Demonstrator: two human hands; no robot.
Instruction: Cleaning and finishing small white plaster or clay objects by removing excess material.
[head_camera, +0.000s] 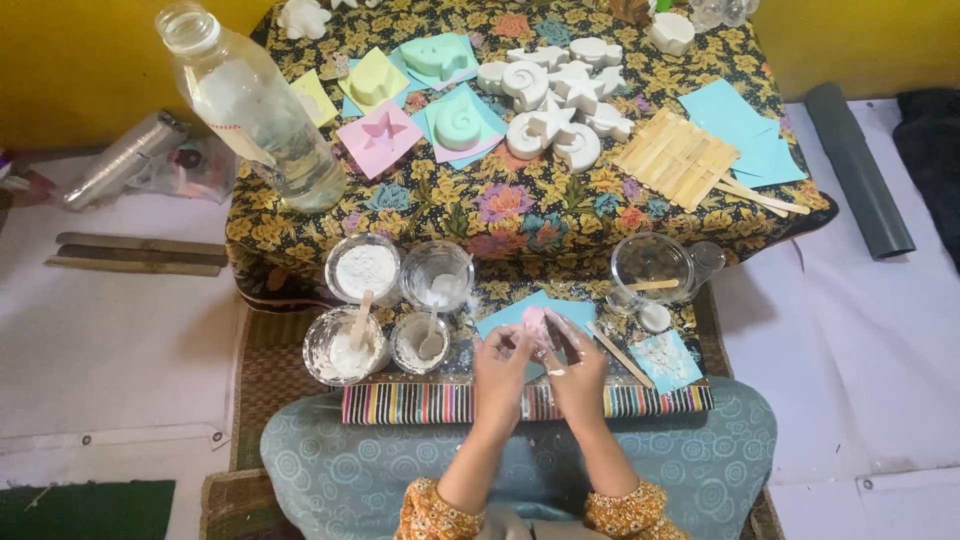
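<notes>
Both hands, left (502, 352) and right (577, 357), pinching a small pink mould (537, 325) over blue paper (505, 322); four powder cups (364, 268) just left.

Both your forearms come up from the bottom of the frame, sleeves bunched at the wrists, and angle inward so they almost form a narrow V. Your left hand (500, 362) and right hand (578, 365) meet right in front of you, just above your lap, close enough that the fingertips nearly touch. Left one's got its fingers curled in toward the middle, thumb side up. Right one mirrors it, fingers bent and pinched inward. Both wrists are fairly straight, palms turned roughly toward each other, knuckles facing the camera.
</notes>
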